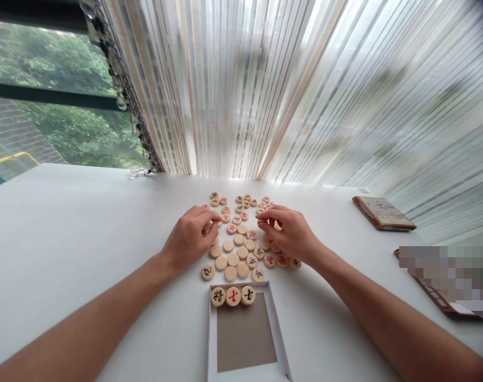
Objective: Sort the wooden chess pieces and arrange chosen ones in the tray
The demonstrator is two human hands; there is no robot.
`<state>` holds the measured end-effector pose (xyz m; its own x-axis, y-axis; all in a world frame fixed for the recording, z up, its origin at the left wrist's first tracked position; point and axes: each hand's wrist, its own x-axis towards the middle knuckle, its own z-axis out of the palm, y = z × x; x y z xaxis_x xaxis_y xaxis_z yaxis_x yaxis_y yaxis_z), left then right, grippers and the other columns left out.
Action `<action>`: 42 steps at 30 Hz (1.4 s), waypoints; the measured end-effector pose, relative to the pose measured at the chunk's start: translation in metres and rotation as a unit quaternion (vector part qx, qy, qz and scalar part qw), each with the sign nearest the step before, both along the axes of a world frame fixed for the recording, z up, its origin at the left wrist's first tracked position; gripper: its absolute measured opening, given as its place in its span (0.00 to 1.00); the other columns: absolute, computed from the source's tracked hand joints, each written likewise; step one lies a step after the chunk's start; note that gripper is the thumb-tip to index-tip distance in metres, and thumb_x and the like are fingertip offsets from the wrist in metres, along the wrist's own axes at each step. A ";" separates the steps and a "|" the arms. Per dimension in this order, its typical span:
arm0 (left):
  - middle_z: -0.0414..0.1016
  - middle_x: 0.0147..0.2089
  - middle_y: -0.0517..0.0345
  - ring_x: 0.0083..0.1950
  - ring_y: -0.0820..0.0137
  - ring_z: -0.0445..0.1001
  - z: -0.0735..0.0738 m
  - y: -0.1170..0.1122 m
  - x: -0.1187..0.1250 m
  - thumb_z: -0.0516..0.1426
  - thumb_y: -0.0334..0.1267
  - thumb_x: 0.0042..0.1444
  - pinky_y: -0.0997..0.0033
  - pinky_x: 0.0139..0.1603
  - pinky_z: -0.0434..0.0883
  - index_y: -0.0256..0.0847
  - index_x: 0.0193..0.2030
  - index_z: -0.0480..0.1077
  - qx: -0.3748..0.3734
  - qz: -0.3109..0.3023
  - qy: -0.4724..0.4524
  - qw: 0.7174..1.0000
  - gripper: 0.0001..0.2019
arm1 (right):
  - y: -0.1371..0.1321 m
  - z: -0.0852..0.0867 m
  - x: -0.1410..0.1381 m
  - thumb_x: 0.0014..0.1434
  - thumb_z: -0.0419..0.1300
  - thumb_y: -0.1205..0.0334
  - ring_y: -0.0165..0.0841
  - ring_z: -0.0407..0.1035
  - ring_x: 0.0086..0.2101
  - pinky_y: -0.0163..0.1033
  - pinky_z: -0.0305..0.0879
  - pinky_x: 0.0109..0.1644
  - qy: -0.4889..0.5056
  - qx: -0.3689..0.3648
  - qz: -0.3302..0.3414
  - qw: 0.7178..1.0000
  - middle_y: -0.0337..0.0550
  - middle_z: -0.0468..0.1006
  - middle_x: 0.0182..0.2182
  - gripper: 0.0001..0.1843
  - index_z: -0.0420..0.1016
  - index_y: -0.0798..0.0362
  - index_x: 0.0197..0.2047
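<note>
Wooden xiangqi pieces (pixel 238 240) are scattered on the white table, some showing red or black characters, others plain side up. My left hand (pixel 193 229) is at the left side of the spread, thumb and forefinger closed on a xiangqi piece (pixel 219 224) that is mostly hidden. On the right side, my right hand (pixel 291 229) pinches another xiangqi piece (pixel 261 220), of which only an edge shows. Nearer to me lies an open white box (pixel 279 339) with a grey-brown bottom. Three pieces (pixel 233 296) stand in a row along its far end, characters up: black, red, black.
At the right of the white table (pixel 117 223) lies a flat brown box (pixel 384 213) with a printed cover. Closer on that side is another brown-edged item (pixel 432 292), partly pixelated. A striped string curtain (pixel 233 95) hangs behind the table, beside a window (pixel 62 95).
</note>
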<state>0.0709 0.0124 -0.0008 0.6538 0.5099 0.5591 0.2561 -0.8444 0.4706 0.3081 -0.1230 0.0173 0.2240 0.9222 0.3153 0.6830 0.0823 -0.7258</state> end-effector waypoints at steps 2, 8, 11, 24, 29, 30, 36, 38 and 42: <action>0.83 0.43 0.49 0.51 0.57 0.80 0.001 0.000 -0.001 0.57 0.33 0.62 0.58 0.56 0.75 0.39 0.40 0.80 -0.019 0.007 -0.010 1.000 0.08 | -0.001 0.003 -0.002 0.61 0.68 0.59 0.40 0.77 0.38 0.48 0.73 0.46 0.075 -0.002 -0.014 0.997 0.49 0.84 0.40 0.10 0.85 0.53 0.44; 0.85 0.43 0.49 0.47 0.58 0.81 0.021 -0.013 -0.001 0.58 0.37 0.63 0.56 0.55 0.76 0.40 0.40 0.80 -0.117 0.043 -0.063 0.990 0.09 | -0.009 0.018 -0.021 0.52 0.77 0.47 0.44 0.84 0.38 0.44 0.78 0.39 0.313 -0.043 -0.002 0.949 0.52 0.86 0.38 0.23 0.84 0.56 0.43; 0.86 0.42 0.50 0.43 0.61 0.84 0.039 -0.031 0.000 0.59 0.40 0.64 0.61 0.49 0.79 0.39 0.43 0.81 -0.209 0.008 -0.068 0.976 0.10 | -0.021 0.025 -0.038 0.48 0.79 0.49 0.42 0.84 0.38 0.43 0.80 0.41 0.400 -0.056 0.011 0.915 0.50 0.87 0.37 0.25 0.83 0.55 0.44; 0.88 0.45 0.47 0.47 0.58 0.87 0.052 -0.103 -0.005 0.69 0.43 0.58 0.65 0.49 0.84 0.36 0.47 0.83 -0.497 -0.156 -0.121 0.845 0.15 | -0.073 0.020 -0.084 0.48 0.81 0.56 0.35 0.84 0.33 0.37 0.85 0.39 0.507 0.012 0.003 0.862 0.44 0.88 0.33 0.15 0.88 0.53 0.37; 0.88 0.42 0.52 0.42 0.63 0.87 0.050 -0.112 -0.011 0.69 0.36 0.59 0.69 0.46 0.84 0.40 0.44 0.85 -0.505 -0.144 -0.140 0.839 0.07 | -0.081 0.022 -0.090 0.50 0.80 0.59 0.36 0.84 0.29 0.41 0.86 0.39 0.489 0.053 0.024 0.870 0.42 0.87 0.29 0.12 0.89 0.50 0.39; 0.87 0.42 0.53 0.42 0.64 0.86 0.050 -0.114 -0.012 0.69 0.35 0.59 0.70 0.45 0.84 0.42 0.43 0.85 -0.495 -0.141 -0.147 0.844 0.06 | -0.082 0.022 -0.091 0.51 0.80 0.61 0.35 0.84 0.29 0.40 0.86 0.39 0.484 0.064 0.027 0.872 0.42 0.87 0.30 0.12 0.89 0.50 0.39; 0.84 0.38 0.58 0.39 0.69 0.83 0.046 -0.122 -0.012 0.68 0.32 0.60 0.77 0.38 0.82 0.48 0.41 0.86 -0.438 -0.116 -0.162 0.877 0.06 | -0.087 0.022 -0.093 0.54 0.78 0.67 0.30 0.82 0.31 0.29 0.82 0.37 0.446 0.110 0.024 0.888 0.42 0.86 0.34 0.09 0.90 0.47 0.39; 0.85 0.39 0.59 0.41 0.69 0.82 0.044 -0.122 -0.013 0.68 0.32 0.60 0.77 0.40 0.81 0.50 0.42 0.86 -0.422 -0.111 -0.159 0.886 0.07 | -0.088 0.020 -0.094 0.55 0.77 0.68 0.29 0.82 0.32 0.27 0.81 0.37 0.436 0.114 0.025 0.893 0.41 0.86 0.35 0.09 0.90 0.47 0.39; 0.84 0.41 0.59 0.42 0.68 0.82 0.040 -0.121 -0.013 0.70 0.34 0.59 0.75 0.41 0.80 0.52 0.41 0.86 -0.405 -0.107 -0.156 0.895 0.07 | -0.088 0.018 -0.093 0.55 0.77 0.69 0.31 0.82 0.36 0.30 0.81 0.39 0.414 0.113 0.023 0.903 0.42 0.86 0.36 0.10 0.90 0.45 0.38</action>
<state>0.0574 -0.1086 0.0395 0.6620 0.7117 0.2352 -0.1207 -0.2085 0.9705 0.2154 -0.2111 0.0356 0.4320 0.8697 0.2386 -0.0937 0.3064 -0.9473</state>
